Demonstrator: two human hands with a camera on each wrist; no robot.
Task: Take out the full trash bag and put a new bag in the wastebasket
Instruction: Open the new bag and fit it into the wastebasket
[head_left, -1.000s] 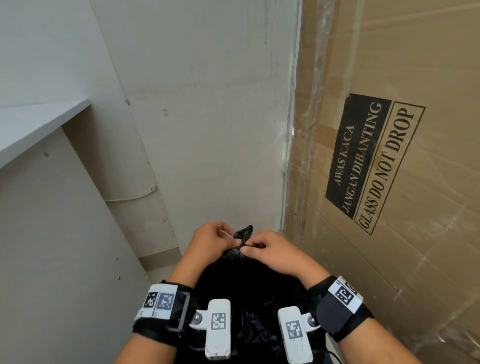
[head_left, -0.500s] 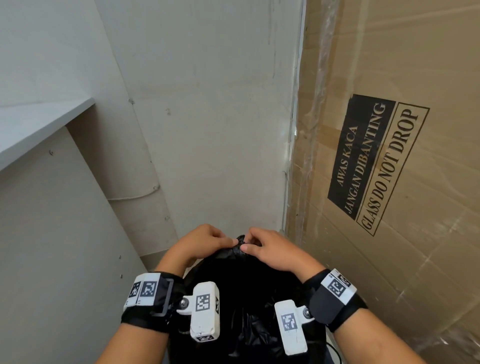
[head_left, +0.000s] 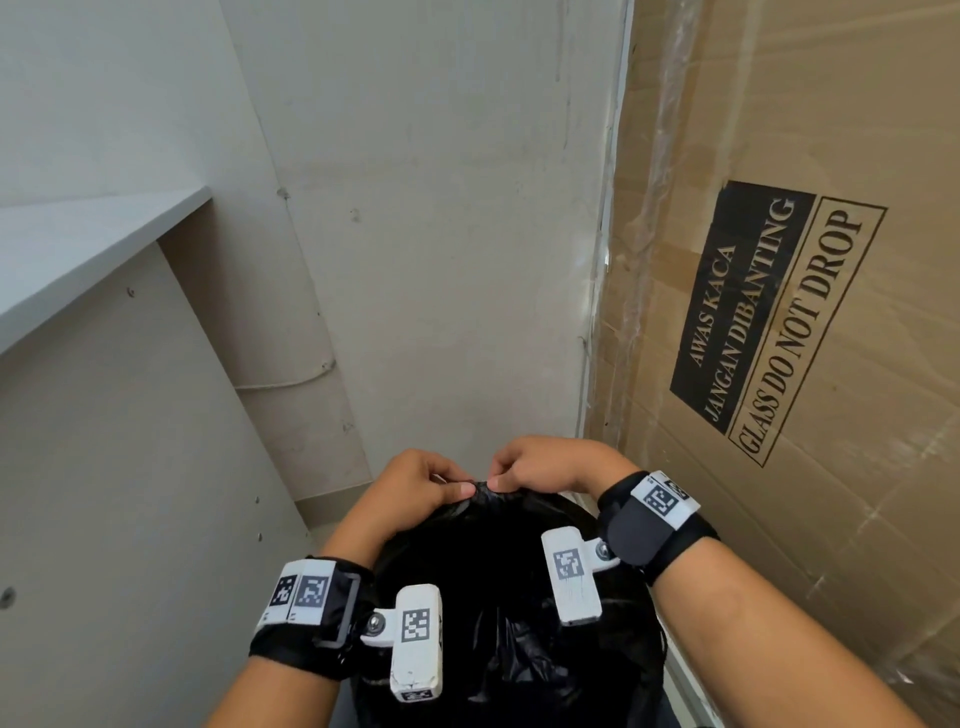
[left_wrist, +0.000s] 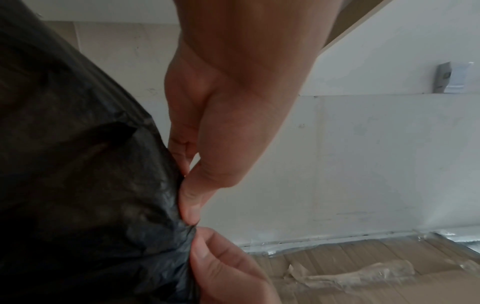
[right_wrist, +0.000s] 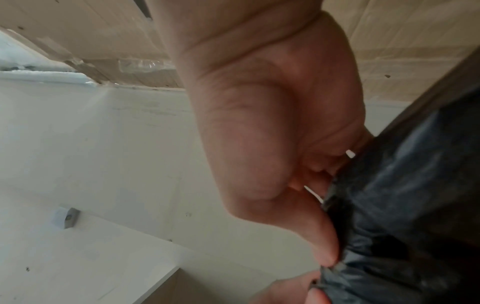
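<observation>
Head view shows my left hand and right hand each pinching the gathered top of the black trash bag. The bag sits just beside the cardboard box, its bunched neck between my thumbs.

The corner is tightly hemmed in. At three o'clock the way is blocked by a tall cardboard box standing just beside the right hand. At twelve o'clock passage is closed off by the pale wall, near the knuckles. At nine o'clock a white panel under a shelf bars the left hand. Six o'clock is filled by the black trash bag. Free room is found only upward, above both hands.
</observation>
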